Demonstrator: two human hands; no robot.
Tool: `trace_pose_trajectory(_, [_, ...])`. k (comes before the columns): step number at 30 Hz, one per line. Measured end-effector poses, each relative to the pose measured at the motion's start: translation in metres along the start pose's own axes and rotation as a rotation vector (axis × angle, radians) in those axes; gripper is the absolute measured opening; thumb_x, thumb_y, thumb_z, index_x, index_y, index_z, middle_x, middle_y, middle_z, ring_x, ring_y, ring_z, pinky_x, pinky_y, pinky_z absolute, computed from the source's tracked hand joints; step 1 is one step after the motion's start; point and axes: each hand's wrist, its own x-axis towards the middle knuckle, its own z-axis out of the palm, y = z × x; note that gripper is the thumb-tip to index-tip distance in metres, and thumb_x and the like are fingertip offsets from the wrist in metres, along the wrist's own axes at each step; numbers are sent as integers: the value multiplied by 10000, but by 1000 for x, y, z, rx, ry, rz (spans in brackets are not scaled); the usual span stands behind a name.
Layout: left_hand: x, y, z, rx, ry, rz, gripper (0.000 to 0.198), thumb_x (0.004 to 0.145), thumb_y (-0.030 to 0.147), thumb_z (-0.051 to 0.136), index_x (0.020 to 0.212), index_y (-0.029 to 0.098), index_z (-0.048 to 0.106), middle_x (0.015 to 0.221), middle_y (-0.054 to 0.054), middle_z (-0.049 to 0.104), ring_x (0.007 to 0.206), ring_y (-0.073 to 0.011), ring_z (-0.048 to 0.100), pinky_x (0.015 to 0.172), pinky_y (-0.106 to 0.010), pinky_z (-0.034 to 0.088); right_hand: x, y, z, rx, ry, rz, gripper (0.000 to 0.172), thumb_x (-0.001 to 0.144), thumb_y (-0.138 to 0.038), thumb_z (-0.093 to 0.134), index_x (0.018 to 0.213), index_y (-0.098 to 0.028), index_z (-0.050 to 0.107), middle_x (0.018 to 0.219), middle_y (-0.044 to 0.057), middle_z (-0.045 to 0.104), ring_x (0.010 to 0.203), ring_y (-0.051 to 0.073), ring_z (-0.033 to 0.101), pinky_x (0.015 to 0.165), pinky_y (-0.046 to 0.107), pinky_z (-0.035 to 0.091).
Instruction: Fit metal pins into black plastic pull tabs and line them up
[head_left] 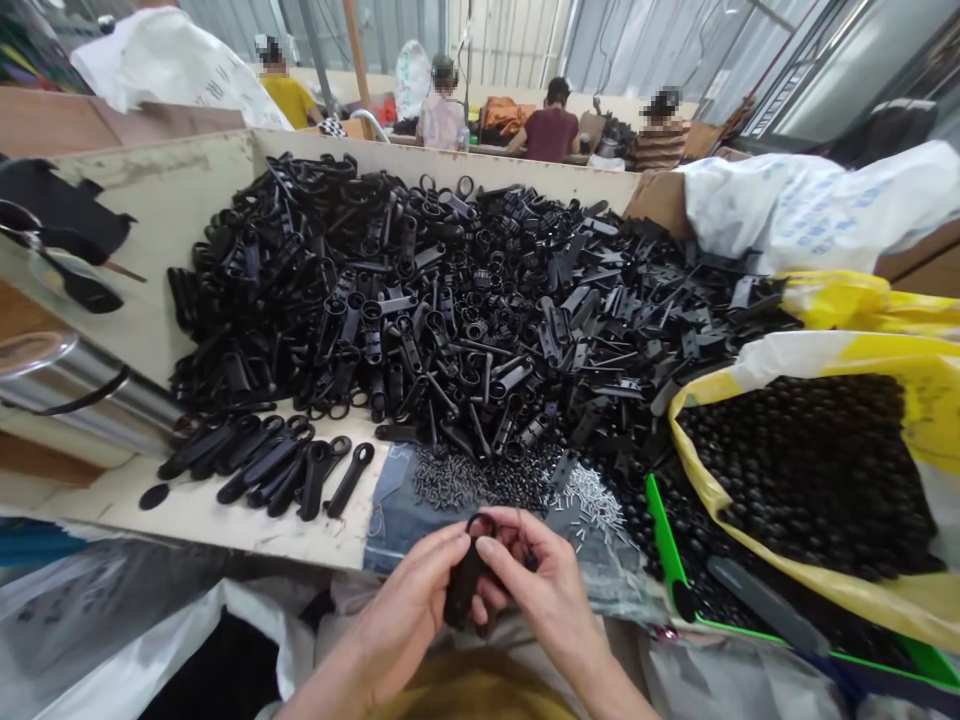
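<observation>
Between my two hands, close to my body, is a black plastic handle with a ring at its upper end. My left hand is closed around its left side, thumb near the ring. My right hand pinches the ring end from the right, thumb on top; whether its curled fingers hold some smaller part is hidden. Just beyond lie dark screws and silver pins on a denim cloth. Several similar black ring-ended handles lie in a row to the left.
A large heap of black plastic parts fills the pale bin. At right, a yellow-white sack of small black pieces stands by a green-edged tray. A steel flask lies left. Several people sit at the back.
</observation>
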Motion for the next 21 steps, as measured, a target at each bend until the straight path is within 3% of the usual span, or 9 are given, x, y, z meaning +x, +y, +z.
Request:
trace_pose_trajectory(4, [-1,-4,-6,32,-2,-30,359,862,391,797,1130,152,777,844,-79,769,734,-168,659,634,-242,492,-3,2,-12,-146,9,-103,308,932,-490,689,1074,-241,801,780,18,665,628,162,561,582,265,475])
trace_pose_trajectory(8, [-6,-6,-20,13,6,-100,409,899,405,765,1213,143,752,938,-101,768,717,-139,625,647,-221,486,-4,3,-45,-325,96,-201,263,965,-452,646,1032,-260,813,761,16,647,641,177,575,601,272,480])
trace_pose_trajectory(11, [-10,-4,-26,-36,79,-170,393,902,372,771,1218,138,751,884,-86,749,700,-128,628,650,-207,499,3,2,-70,-414,194,-223,240,970,-425,639,965,-245,799,744,12,644,632,176,558,589,272,447])
trace_pose_trajectory(18, [-8,-6,-27,-148,136,-155,450,795,363,881,1162,125,775,793,-80,740,614,-117,621,567,-183,492,52,-29,-68,-548,183,-433,210,978,-327,596,928,-222,771,803,20,670,659,164,578,634,272,452])
trace_pose_trajectory(21, [-6,-6,-35,-165,164,-141,548,709,384,941,1172,139,779,773,-78,745,589,-117,622,536,-174,486,83,-45,-74,-581,256,-481,235,972,-330,572,937,-201,765,843,38,693,697,170,601,662,279,462])
